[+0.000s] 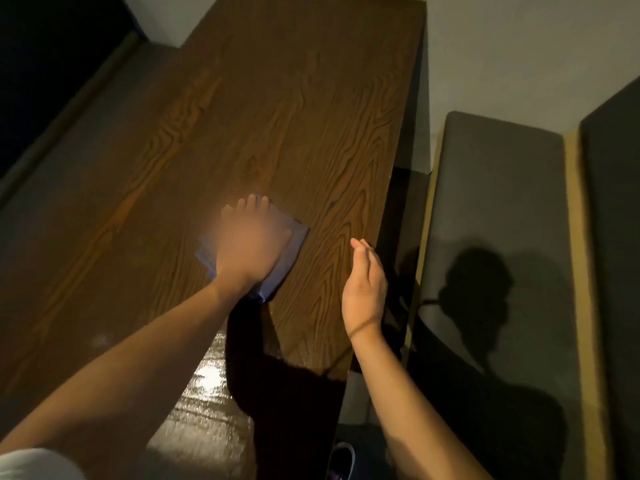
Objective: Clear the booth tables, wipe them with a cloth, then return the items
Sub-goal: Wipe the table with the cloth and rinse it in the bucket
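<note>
Grey padded bench seat (498, 216) lying right of the frame, edged by a pale wooden strip (576, 237). Dark cushioned backrest (613, 202) standing beyond that strip. Second grey seat (69, 147) running along the left side, dark panel (45, 57) rising behind it. Pale wall (519, 46) showing at top right. A person's shadow (478, 299) falling across the right seat. Dark shoe (341, 462) showing at bottom edge.

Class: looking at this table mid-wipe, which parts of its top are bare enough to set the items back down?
The table is bare from the blue cloth to its far end, and leftward to the bench-side edge. Only the near right is crowded: the left hand presses the cloth, the right hand beside it.
</note>
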